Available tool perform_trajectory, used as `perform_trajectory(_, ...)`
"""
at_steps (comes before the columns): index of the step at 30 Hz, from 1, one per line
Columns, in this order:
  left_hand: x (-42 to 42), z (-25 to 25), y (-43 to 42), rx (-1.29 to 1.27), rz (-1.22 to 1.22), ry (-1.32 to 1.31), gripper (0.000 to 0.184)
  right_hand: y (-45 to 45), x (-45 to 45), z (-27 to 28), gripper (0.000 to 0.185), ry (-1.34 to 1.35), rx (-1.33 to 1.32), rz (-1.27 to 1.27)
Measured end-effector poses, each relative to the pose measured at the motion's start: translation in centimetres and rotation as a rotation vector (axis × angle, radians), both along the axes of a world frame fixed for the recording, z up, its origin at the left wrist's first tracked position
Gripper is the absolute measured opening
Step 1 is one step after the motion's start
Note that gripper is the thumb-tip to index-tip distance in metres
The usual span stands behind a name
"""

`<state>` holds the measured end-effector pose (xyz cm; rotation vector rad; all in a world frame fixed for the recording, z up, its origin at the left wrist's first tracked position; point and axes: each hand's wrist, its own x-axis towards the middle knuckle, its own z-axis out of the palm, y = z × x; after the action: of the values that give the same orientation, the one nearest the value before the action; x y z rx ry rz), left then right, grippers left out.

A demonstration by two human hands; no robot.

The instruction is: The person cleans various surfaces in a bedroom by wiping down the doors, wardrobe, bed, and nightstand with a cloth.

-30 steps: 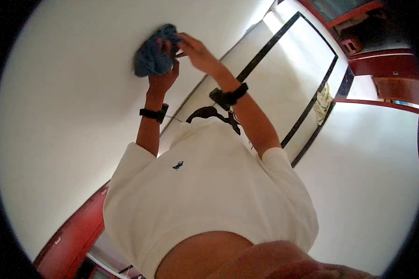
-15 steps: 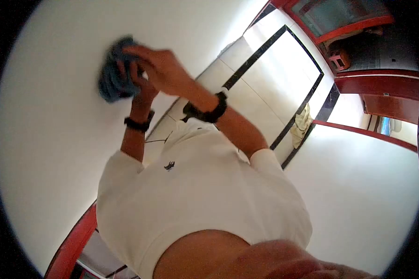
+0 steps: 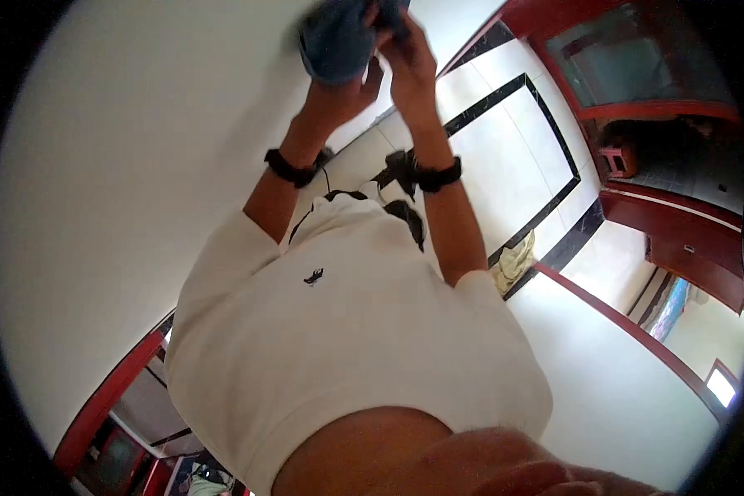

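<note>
- Both the left hand [image 3: 332, 103] and the right hand [image 3: 412, 78] have shifted towards the top edge of the head view since the earlier frame, carrying the crumpled blue-grey cloth [image 3: 336, 45] with them; the view itself has turned too.
- The cloth is held up in front of the broad off-white wall [image 3: 124, 165], partly cut off by the view's top edge. Whether it touches the wall, I cannot tell.
- Left grip: closed around the underside of the cloth, which bulges over the palm and hides part of the fingers.
- Right grip: fingers bent and drawn in at the cloth's right side, apparently pinching a darker fold; blur hides the exact contact.
- Handling, as a judgement: light, soft and limp, with no stiffness of its own and nothing fragile about it. Dampness cannot be made out.
- Best hold: a palm under the bunched middle, with fingertips on a thick outer fold; a loose edge alone would let it sag open.
- Round each wrist sits a black strap, the left one [image 3: 288, 169] and the right one [image 3: 438, 177]. Beyond lies the white tiled floor [image 3: 512, 124] with black bands.
</note>
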<state>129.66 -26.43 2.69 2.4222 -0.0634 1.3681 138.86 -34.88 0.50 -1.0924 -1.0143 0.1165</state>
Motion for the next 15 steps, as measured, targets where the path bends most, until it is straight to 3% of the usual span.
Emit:
perform_trajectory(2,3.8,2.8,0.3,-0.037,-0.093,0.012,0.035,-0.7,2.8,4.2,0.043,0.051,0.140,0.254)
perform_trajectory(4,8.6,4.1,1.0,-0.076,-0.094,-0.057,0.039,0.6,6.9,6.5,0.045,0.056,0.268,0.197)
perform_trajectory(6,12.0,4.5,0.0,-0.181,-0.048,-0.037,0.045,0.7,10.3,6.2,0.050,-0.327,0.121,-0.191)
perform_trajectory(7,13.6,3.8,-0.8,-0.204,-0.049,-0.069,0.053,-1.1,11.1,7.7,0.048,-0.079,0.164,0.164)
perform_trajectory(8,15.3,2.9,-1.4,-0.233,-0.049,-0.096,0.061,-1.7,13.1,7.1,0.052,-0.139,-0.019,0.169)
perform_trajectory(10,19.5,1.0,-1.8,-0.128,0.091,-0.016,0.058,-1.5,18.1,4.7,0.054,-0.231,0.000,0.211)
perform_trajectory(12,23.9,-1.6,-2.1,-0.220,0.009,0.052,0.053,-2.0,23.0,2.4,0.055,-0.163,-0.025,0.247)
perform_trajectory(14,28.6,-3.1,-2.6,-0.313,-0.058,0.105,0.048,-2.9,27.6,0.9,0.056,0.191,-0.037,0.362)
perform_trajectory(15,31.5,-2.3,-3.4,-0.354,-0.001,0.081,0.041,-3.5,31.0,1.4,0.057,0.150,-0.076,0.383)
